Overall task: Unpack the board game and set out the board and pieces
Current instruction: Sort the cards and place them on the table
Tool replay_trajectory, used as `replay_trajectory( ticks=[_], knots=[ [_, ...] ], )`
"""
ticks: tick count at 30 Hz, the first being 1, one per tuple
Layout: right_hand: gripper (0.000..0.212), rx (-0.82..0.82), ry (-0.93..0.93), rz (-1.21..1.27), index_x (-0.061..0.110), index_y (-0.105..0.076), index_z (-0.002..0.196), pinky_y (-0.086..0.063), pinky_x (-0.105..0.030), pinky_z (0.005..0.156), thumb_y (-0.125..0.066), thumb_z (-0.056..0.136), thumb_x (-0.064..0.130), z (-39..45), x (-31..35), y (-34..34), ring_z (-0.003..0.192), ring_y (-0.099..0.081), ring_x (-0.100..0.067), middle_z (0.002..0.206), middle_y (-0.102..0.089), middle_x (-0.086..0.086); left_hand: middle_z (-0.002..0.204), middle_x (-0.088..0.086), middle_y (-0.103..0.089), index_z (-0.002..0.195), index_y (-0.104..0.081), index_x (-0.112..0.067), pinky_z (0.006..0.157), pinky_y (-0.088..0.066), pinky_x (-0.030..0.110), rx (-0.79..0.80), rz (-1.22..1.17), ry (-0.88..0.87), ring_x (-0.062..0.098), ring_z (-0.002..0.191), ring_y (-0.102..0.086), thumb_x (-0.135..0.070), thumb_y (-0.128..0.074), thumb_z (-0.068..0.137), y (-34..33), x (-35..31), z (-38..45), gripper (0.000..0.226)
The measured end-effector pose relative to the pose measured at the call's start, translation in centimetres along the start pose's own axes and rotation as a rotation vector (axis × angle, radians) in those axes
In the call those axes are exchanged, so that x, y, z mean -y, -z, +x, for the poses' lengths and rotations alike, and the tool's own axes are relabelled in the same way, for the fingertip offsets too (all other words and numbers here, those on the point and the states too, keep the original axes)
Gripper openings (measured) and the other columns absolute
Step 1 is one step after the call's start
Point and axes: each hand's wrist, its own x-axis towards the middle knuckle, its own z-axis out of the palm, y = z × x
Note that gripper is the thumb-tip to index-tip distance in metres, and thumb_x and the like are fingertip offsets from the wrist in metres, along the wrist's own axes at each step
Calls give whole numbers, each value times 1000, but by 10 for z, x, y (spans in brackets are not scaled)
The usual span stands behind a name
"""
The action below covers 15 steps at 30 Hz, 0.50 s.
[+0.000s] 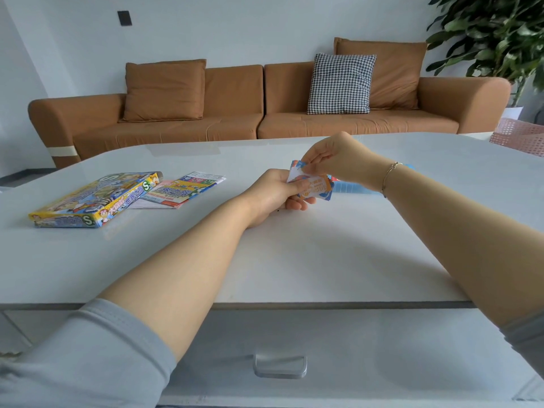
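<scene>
My left hand (275,195) grips a small stack of colourful game cards (316,188) above the middle of the white table (294,254). From above, my right hand (332,157) pinches the top edge of the stack. The yellow and blue game box (94,201) lies at the left of the table. Beside it the folded board and paper sheets (179,191) lie flat. A blue tray-like piece (353,187) shows behind my hands, partly hidden by them.
A brown sofa (235,113) with a checked cushion (341,83) stands behind the table. A plant (494,33) is at the far right, with a pink basket (521,136) beneath it. A drawer with a metal handle (279,366) sits under the table's near edge.
</scene>
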Motion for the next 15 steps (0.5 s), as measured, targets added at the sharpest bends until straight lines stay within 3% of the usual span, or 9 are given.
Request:
replay_trajectory(
  ticks=[4,6,8,11,15],
  knots=[
    [22,-68,45,-111,10,-75,80,-48,-23,59,-70,82,32,3,4,-5,61,-59,-12,74,-70,-5,76,6,-67,97,-60,-10,51,-46,11,5,0,2,2,48,-58,-14,-48,98,0,-1,-1,13],
    [21,-85,61,-144,11,-75,82,-50,-26,66,-69,83,31,4,5,-5,67,-61,-16,79,-72,-8,76,6,-67,99,-60,-11,51,-46,10,8,5,3,1,48,-58,-14,-48,98,0,-1,-2,12],
    [15,-55,69,-127,8,-75,87,-51,-23,66,-69,84,22,3,4,-3,67,-62,-10,81,-72,-7,76,6,-67,96,-60,-12,51,-46,10,8,5,4,1,48,-58,-14,-48,98,0,-1,-2,12],
    [12,-34,39,-70,6,-74,90,-41,-8,50,-68,84,16,0,2,-2,50,-54,4,69,-64,6,76,6,-67,95,-61,-14,51,-46,11,6,5,-1,1,48,-58,-14,-48,98,0,-1,-1,13],
    [24,-68,24,-59,8,-74,83,-53,-31,61,-69,83,32,1,3,-7,65,-62,-17,77,-70,-8,77,6,-67,101,-60,-11,52,-46,11,6,1,-3,2,49,-58,-15,-48,98,0,-1,-1,13]
  ],
)
